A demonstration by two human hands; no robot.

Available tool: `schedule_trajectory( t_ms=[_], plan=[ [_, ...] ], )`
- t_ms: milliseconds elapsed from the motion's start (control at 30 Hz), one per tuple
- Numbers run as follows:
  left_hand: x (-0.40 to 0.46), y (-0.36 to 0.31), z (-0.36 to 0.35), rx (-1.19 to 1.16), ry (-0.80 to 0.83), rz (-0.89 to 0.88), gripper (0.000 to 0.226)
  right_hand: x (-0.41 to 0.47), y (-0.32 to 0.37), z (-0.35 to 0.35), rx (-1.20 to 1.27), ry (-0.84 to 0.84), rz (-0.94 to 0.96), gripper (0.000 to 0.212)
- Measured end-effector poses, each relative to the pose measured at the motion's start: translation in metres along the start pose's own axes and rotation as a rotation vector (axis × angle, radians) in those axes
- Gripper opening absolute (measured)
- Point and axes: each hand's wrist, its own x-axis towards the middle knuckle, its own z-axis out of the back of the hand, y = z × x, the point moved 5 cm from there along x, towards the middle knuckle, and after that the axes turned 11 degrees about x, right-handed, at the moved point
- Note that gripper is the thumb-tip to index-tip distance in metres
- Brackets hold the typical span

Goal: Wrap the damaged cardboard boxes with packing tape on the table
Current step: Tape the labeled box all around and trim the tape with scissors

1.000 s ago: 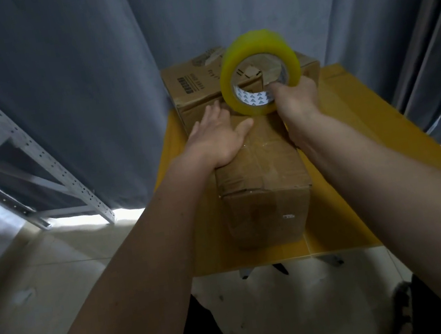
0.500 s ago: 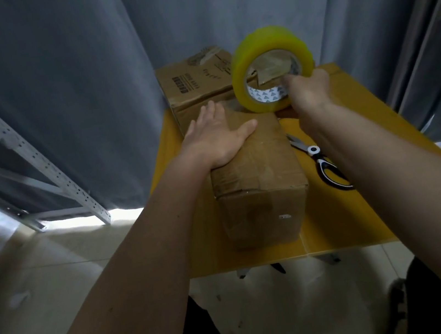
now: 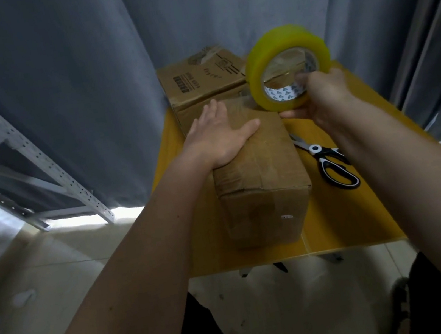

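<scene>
— On the yellow table (image 3: 338, 223), dead centre, what sits there?

— The near cardboard box (image 3: 265, 185), long side running from six o'clock toward twelve. Its top looks creased, with a strip of old tape along the seam and a small white label on the face nearest the camera.

— And the left hand (image 3: 220, 135)?

— Flat on the far part of that box's top, fingers straight and spread, pointing toward twelve o'clock, thumb out toward three. It presses; nothing is curled round anything.

— Where is the tape?

— The yellow tape roll (image 3: 287, 65) stands on edge at about one o'clock from the box, raised over the box's far right corner. A clear sheet of tape seems to run from it down to the box top near the left fingertips, though it is faint.

— Who holds it?

— The right hand (image 3: 327, 98) grips the roll: fingers hooked into the core from the right, thumb under the lower rim.

— Anything behind?

— A second cardboard box (image 3: 200, 83) at twelve o'clock, touching the far end of the near one, with black print on its top.

— And to the side?

— Black-handled scissors (image 3: 328, 162) lie on the table at three o'clock of the near box, just beside it, partly under the right forearm, blades pointing toward eleven.

— Beyond the table?

— Grey curtains (image 3: 85, 87) hang all round the far side, and a perforated metal shelf frame (image 3: 26, 151) stands at nine o'clock over a pale tiled floor (image 3: 58, 279).
</scene>
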Motion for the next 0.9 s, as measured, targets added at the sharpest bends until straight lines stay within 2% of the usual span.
schedule_trajectory(
  t_ms=[133,200,300,367,433,600,700,833,900],
  plan=[
    [0.000,-0.003,0.001,0.005,-0.006,-0.012,0.092,0.001,0.006,0.005,0.001,0.061,-0.026,0.016],
    [-0.001,-0.003,0.000,0.013,-0.009,-0.023,0.092,0.001,0.011,0.008,-0.086,0.075,0.007,0.021],
    [0.000,-0.004,-0.001,0.018,-0.009,-0.036,0.093,-0.001,0.016,0.010,-0.154,0.088,0.087,0.007],
    [0.000,-0.001,-0.002,0.015,-0.004,-0.034,0.093,0.000,0.019,0.012,-0.185,0.064,0.141,0.017],
    [0.000,0.005,-0.004,0.001,0.006,-0.015,0.092,0.001,0.019,0.017,-0.215,0.026,0.162,0.017],
    [-0.001,0.020,-0.012,-0.064,0.042,0.016,0.090,0.005,-0.024,0.028,0.024,-0.045,-0.090,0.007],
    [-0.003,0.024,-0.010,-0.109,0.048,0.036,0.092,0.001,-0.041,0.015,0.160,-0.055,-0.270,0.016],
    [-0.009,0.021,-0.005,-0.122,0.112,0.057,0.103,-0.006,-0.061,-0.005,0.277,-0.023,-0.403,0.017],
    [-0.009,0.016,0.004,-0.103,0.170,0.080,0.117,-0.010,-0.064,-0.014,0.328,-0.002,-0.413,0.014]
  ],
)
